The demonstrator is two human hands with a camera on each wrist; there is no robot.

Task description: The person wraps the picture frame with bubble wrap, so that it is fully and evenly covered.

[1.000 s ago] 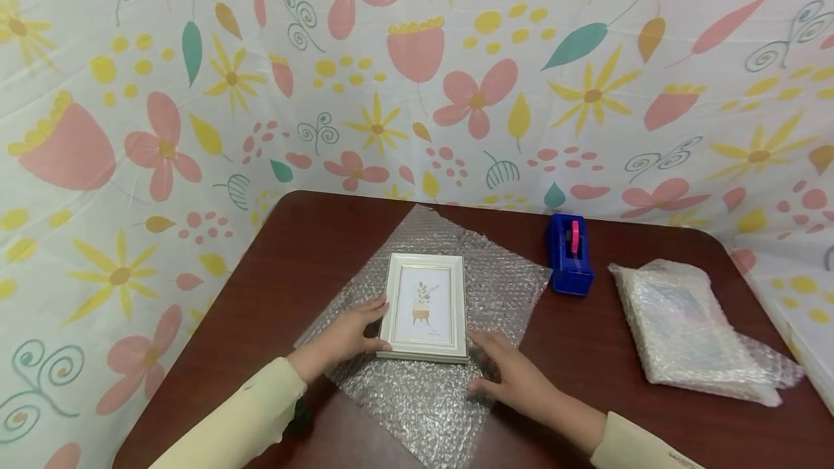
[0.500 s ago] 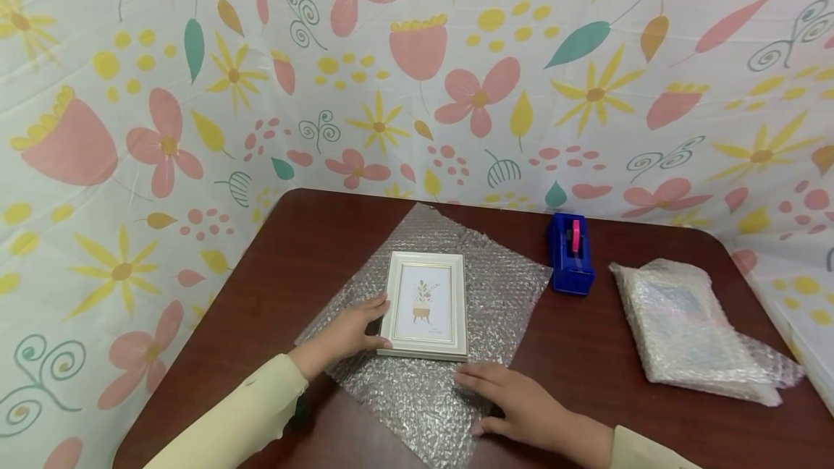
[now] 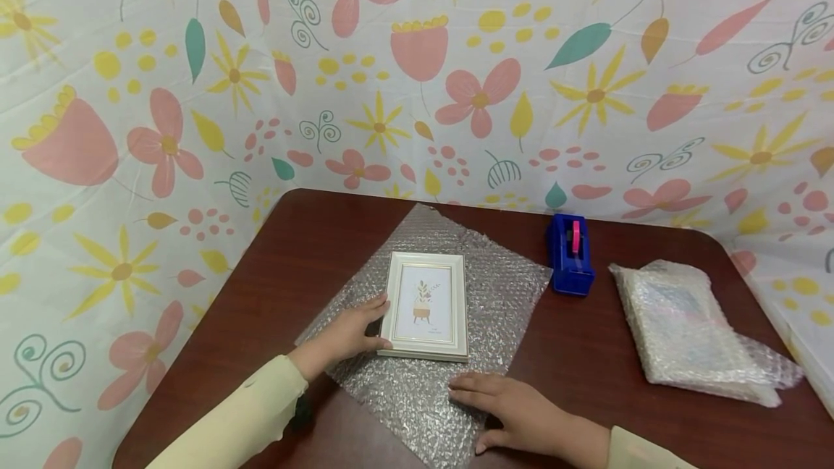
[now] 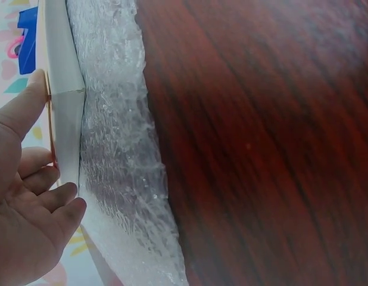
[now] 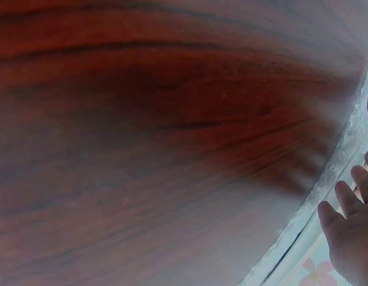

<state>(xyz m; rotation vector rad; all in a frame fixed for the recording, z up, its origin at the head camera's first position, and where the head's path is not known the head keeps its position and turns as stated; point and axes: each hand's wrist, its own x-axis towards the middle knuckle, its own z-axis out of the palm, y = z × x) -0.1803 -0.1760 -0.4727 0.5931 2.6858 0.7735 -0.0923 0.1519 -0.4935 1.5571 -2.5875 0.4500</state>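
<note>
A white picture frame (image 3: 424,306), with a drawing of a potted plant, lies face up on a sheet of bubble wrap (image 3: 417,400). My left hand (image 3: 345,331) touches the frame's left side, fingertips and thumb spread along that edge. From the left wrist view, some fingers of the left hand (image 4: 35,190) bend loosely beside the frame's side (image 4: 66,119). Below the frame's lower right corner, my right hand (image 3: 515,411) rests on the bubble wrap, fingers extended and thumb apart. Only part of the right hand (image 5: 354,232) shows in the right wrist view.
A blue tape dispenser (image 3: 570,259) with a pink roll stands right of the sheet's corner. Farther right lies a bubble-wrapped package (image 3: 684,331). The dark wooden table (image 3: 300,252) meets a flower-printed cloth (image 3: 365,100) behind and at the sides.
My right hand has moved from beside the frame's lower right edge down onto the bubble wrap nearer me. The left hand and the frame have stayed in place.
</note>
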